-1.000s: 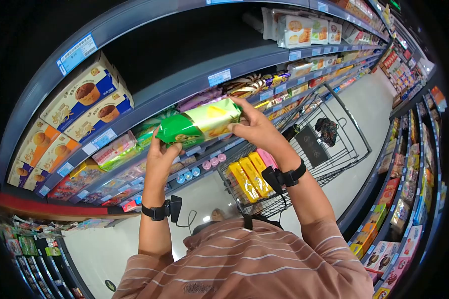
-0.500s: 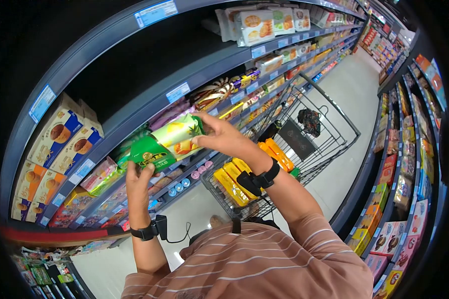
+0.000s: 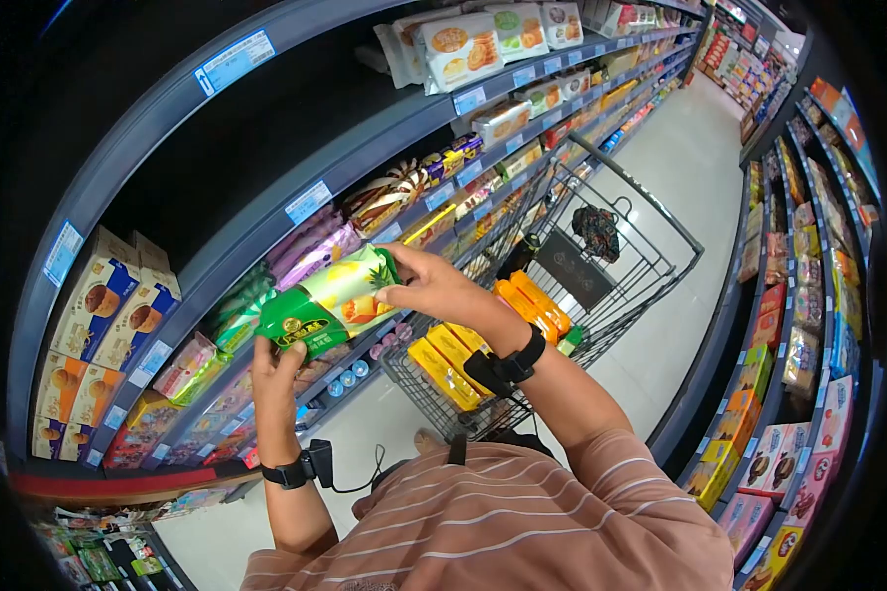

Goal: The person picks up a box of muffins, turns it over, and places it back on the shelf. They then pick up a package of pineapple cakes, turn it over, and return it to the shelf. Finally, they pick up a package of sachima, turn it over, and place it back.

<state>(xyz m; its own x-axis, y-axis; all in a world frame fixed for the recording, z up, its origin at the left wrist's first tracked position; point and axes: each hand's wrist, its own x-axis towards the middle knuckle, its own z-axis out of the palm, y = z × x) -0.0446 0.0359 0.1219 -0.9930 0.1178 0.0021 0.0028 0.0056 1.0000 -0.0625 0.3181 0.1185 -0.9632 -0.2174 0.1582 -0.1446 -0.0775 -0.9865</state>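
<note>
Between my two hands is a green and yellow snack package with a pineapple printed on it, held tilted in front of the shelf. My left hand pinches its lower left end, thumb on the near face. Gripping the upper right end is my right hand, with some fingers hidden behind the package. Beyond it on the shelf lie purple packs and green packs.
A black wire shopping cart stands to the right, holding yellow packs and orange packs. Stocked shelves run along the left, and another shelf row lines the right of the aisle floor.
The view has shifted slightly, so the shelf and cart sit a little differently in frame. Both hands keep hold of the package, which has barely moved.
</note>
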